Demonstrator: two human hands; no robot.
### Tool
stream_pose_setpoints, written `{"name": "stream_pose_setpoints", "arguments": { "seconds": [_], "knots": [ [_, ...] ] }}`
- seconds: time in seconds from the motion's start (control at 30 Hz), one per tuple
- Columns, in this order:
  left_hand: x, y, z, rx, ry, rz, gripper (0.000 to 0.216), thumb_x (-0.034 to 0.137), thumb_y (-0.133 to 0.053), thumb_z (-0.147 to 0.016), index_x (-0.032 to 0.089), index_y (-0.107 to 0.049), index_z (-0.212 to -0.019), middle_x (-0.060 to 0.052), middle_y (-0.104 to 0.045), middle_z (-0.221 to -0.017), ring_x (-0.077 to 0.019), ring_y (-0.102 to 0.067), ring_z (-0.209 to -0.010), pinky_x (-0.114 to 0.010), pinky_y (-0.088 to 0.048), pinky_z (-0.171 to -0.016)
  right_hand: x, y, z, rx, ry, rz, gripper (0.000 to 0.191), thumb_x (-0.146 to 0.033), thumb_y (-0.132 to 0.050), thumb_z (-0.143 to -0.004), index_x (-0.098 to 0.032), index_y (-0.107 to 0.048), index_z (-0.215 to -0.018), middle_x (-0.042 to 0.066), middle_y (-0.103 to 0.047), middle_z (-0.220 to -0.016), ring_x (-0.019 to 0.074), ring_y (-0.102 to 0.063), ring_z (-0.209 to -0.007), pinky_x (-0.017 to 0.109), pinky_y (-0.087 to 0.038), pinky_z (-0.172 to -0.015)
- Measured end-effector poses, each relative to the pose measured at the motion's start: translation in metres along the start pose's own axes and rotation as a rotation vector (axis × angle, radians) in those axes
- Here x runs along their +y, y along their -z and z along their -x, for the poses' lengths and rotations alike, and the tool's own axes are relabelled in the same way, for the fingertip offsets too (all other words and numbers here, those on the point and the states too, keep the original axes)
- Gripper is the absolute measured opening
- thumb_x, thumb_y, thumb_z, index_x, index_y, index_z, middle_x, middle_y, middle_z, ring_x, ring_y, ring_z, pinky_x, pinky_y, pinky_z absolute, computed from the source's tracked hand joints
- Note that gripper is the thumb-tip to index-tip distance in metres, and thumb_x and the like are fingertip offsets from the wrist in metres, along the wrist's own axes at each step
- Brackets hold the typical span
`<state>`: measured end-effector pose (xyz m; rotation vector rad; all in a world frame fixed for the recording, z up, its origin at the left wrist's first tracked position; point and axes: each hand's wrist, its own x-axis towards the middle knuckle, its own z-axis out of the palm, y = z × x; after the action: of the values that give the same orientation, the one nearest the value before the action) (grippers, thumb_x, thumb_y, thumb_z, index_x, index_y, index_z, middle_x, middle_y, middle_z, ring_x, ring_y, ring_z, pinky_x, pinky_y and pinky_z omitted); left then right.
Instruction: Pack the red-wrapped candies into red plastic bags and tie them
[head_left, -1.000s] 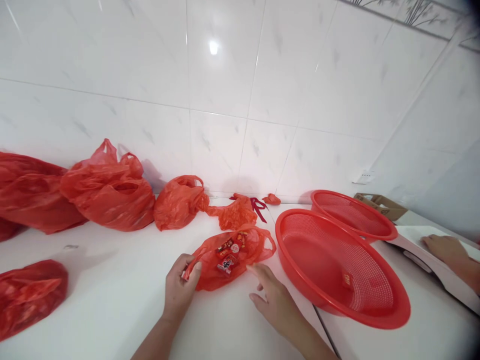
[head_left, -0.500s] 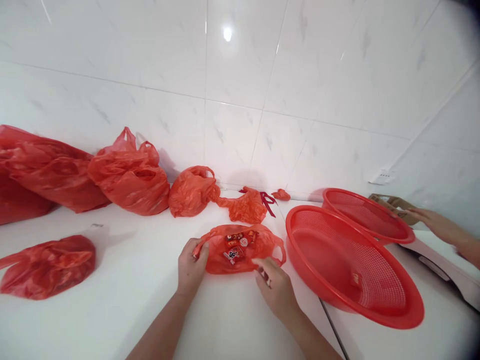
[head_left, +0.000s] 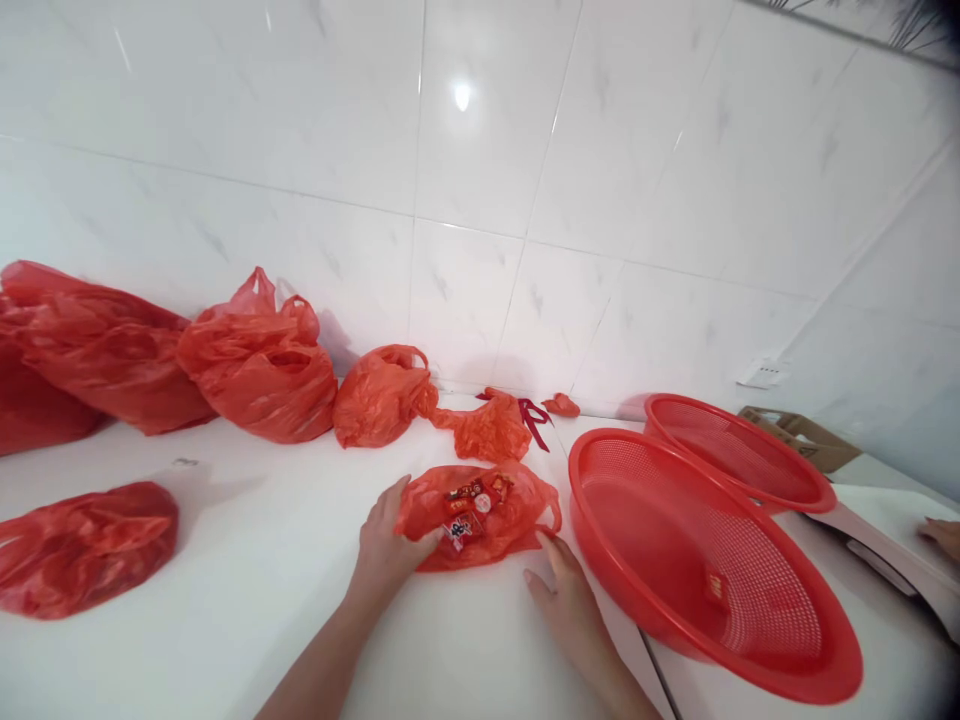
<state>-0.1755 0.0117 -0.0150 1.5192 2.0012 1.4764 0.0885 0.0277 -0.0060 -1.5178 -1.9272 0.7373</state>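
A thin red plastic bag (head_left: 517,540) lies on the white table before me, its mouth spread open. Several small wrapped packets (head_left: 472,503), mostly red, show inside it. My left hand (head_left: 386,548) cups the bag's left end, fingers stretched out and thumb apart over the near edge. Beside the right handle loop, my right hand (head_left: 564,592) is open, its fingertips at the bag's edge and its thumb spread away. To the right stands a large red plastic colander (head_left: 645,540) with one small red packet (head_left: 716,588) in it.
Several filled red bags (head_left: 259,375) line the wall. A crumpled red bag (head_left: 491,428) and dark red ribbon (head_left: 534,420) lie behind the open bag. Another bag (head_left: 90,545) is at left. At right are a second colander (head_left: 735,450), cardboard box (head_left: 821,445) and another person's hand (head_left: 941,535).
My left hand has let go of the bag's left handle and now cups its side. My right hand has opened out at the right end. The other person's hand has left the cardboard box.
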Motion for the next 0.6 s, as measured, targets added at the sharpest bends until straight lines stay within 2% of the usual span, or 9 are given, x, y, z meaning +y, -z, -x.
{"name": "stream_pose_setpoints", "arguments": {
  "seconds": [0.1, 0.2, 0.3, 0.4, 0.5, 0.6],
  "knots": [
    [0.009, -0.004, -0.006, -0.067, 0.072, 0.121, 0.062, 0.021, -0.059, -0.071, 0.026, -0.042, -0.131, -0.007, -0.057, -0.122, -0.0243, -0.055, -0.110, -0.040, -0.042, -0.094, -0.021, 0.007, -0.010, -0.011, 0.049, -0.111, 0.065, -0.031, -0.048, -0.081, -0.017, -0.032, -0.143, 0.009, -0.032, -0.148, 0.0236, -0.029, -0.137, 0.042, -0.030, -0.110],
    [0.029, -0.003, -0.015, 0.051, 0.240, 0.295, 0.052, 0.021, -0.054, -0.075, 0.026, -0.045, -0.126, -0.004, -0.064, -0.099, -0.0191, -0.062, -0.084, -0.033, -0.048, -0.076, -0.045, 0.024, -0.014, 0.116, 0.132, -0.220, 0.065, -0.033, -0.048, -0.084, -0.025, -0.026, -0.145, 0.007, -0.028, -0.149, 0.0248, -0.039, -0.130, 0.043, -0.039, -0.103],
    [0.048, 0.005, -0.023, 0.191, 0.232, 0.437, 0.048, 0.026, -0.057, -0.075, 0.025, -0.048, -0.122, -0.002, -0.062, -0.094, -0.0156, -0.060, -0.077, -0.027, -0.048, -0.069, -0.058, 0.041, -0.008, 0.284, 0.233, -0.258, 0.063, -0.035, -0.050, -0.085, -0.028, -0.028, -0.144, 0.008, -0.030, -0.148, 0.0249, -0.048, -0.120, 0.042, -0.043, -0.097],
    [0.057, 0.016, -0.022, 0.193, 0.182, 0.489, 0.045, 0.026, -0.058, -0.074, 0.025, -0.050, -0.118, -0.002, -0.058, -0.099, -0.0142, -0.059, -0.080, -0.025, -0.047, -0.069, -0.050, 0.045, 0.007, 0.325, 0.291, -0.230, 0.054, -0.033, -0.050, -0.086, -0.027, -0.038, -0.138, 0.009, -0.038, -0.142, 0.0249, -0.048, -0.118, 0.042, -0.044, -0.096],
    [0.055, 0.029, -0.012, 0.092, 0.233, 0.493, 0.047, 0.032, -0.061, -0.074, 0.024, -0.049, -0.119, -0.005, -0.057, -0.108, -0.0170, -0.059, -0.088, -0.028, -0.048, -0.073, -0.026, 0.038, 0.025, 0.334, 0.287, -0.211, 0.043, -0.033, -0.051, -0.085, -0.025, -0.048, -0.128, 0.010, -0.048, -0.131, 0.0236, -0.052, -0.110, 0.040, -0.046, -0.092],
    [0.046, 0.042, 0.003, -0.008, 0.261, 0.460, 0.053, 0.039, -0.064, -0.074, 0.026, -0.045, -0.122, -0.007, -0.053, -0.121, -0.0218, -0.057, -0.102, -0.034, -0.049, -0.081, 0.001, 0.027, 0.041, 0.338, 0.215, -0.263, 0.035, -0.034, -0.054, -0.084, -0.024, -0.050, -0.117, 0.010, -0.057, -0.113, 0.0212, -0.057, -0.098, 0.039, -0.048, -0.087]
  ]
}}
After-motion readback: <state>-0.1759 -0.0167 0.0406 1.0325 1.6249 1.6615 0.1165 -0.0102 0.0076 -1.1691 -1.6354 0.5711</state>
